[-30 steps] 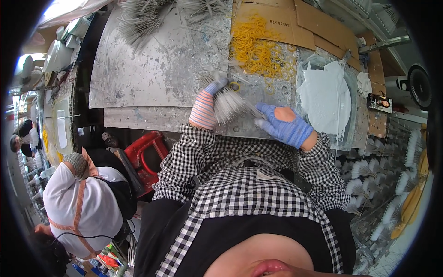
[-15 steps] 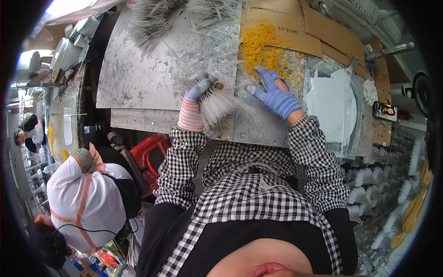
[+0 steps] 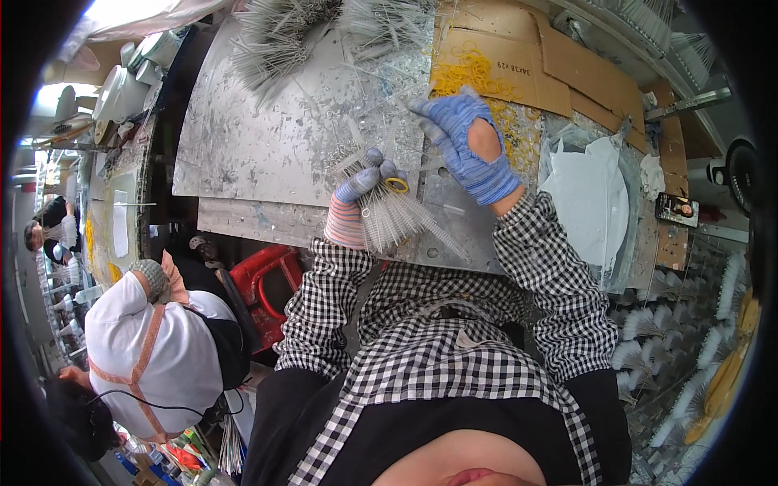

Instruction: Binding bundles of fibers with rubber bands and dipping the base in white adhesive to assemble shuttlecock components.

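My left hand [image 3: 361, 188], in a blue-grey and pink striped glove, is closed around a fanned bundle of thin wire brushes [image 3: 393, 219] with pale bristles. A yellow rubber band [image 3: 396, 185] shows at its fingertips; whether it circles the bundle or a finger I cannot tell. Over the tabletop to the right, my right hand [image 3: 470, 142] wears a blue glove with a hole on its back. Its fingers stretch left toward loose clear pieces, with nothing plainly held. Just beyond it lies a heap of yellow rubber bands [image 3: 466, 71] on cardboard.
Piles of wire brushes [image 3: 271, 49] lie at the table's far side. Cardboard sheets [image 3: 559, 65] cover the far right. A white sheet in plastic [image 3: 579, 198] and a phone [image 3: 677, 209] lie at right. A red stool [image 3: 263, 287] and a co-worker in white [image 3: 154, 356] are at left.
My right hand has moved left and slightly away from me, off the near edge of the rubber bands. My left hand has turned slightly and shifted nearer, still gripping the brushes.
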`<state>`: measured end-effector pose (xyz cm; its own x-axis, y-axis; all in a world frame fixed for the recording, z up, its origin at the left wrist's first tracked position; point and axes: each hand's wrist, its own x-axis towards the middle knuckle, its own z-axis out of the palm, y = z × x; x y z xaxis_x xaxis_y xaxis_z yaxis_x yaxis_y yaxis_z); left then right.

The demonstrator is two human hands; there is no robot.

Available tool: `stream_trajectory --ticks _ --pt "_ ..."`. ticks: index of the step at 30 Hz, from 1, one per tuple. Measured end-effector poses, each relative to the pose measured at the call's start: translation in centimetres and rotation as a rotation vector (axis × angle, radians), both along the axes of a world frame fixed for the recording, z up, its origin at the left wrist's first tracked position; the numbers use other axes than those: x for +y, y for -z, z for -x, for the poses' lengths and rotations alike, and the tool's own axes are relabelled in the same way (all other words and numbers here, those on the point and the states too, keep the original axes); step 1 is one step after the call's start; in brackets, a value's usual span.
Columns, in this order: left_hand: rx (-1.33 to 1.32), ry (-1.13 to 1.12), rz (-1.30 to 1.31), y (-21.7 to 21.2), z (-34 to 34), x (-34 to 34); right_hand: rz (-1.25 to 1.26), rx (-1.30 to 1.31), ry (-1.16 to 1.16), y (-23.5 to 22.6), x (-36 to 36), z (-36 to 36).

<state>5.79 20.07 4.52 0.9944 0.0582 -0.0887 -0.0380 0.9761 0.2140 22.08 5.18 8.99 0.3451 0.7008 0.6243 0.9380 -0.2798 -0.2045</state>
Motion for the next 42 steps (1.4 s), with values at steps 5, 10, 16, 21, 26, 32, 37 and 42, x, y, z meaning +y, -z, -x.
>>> stream_trajectory --ticks 5,10,16,21,26,32,37,42 --pt "-0.089 0.055 -0.038 -0.4 -0.1 -0.6 0.126 1.538 0.157 -1.8 1.3 0.7" --pt "-0.023 0.073 -0.073 -0.6 -0.1 -1.0 -0.404 1.593 0.038 -2.7 -0.9 -1.6" --pt "-0.004 0.018 0.004 -0.1 -0.5 0.2 -0.326 1.203 0.010 -2.0 -3.9 -0.1" --pt "0.019 0.029 0.043 -0.7 -1.4 -0.7 -0.030 1.210 0.023 -1.3 -3.6 2.9" --pt "0.147 -0.044 -0.076 -1.0 -1.8 -1.2 -0.030 1.155 0.025 -1.8 -3.1 3.4" --pt "-0.076 -0.152 -0.074 -0.9 -2.1 1.1 0.236 0.843 0.426 0.1 -6.5 -2.0" --pt "-0.266 -0.112 0.157 0.3 -3.1 0.7 0.053 0.917 0.192 -1.2 -7.1 1.1" --pt "-0.264 -0.209 0.181 0.1 -3.7 0.6 -0.312 1.252 -0.209 -2.3 -7.2 7.9"
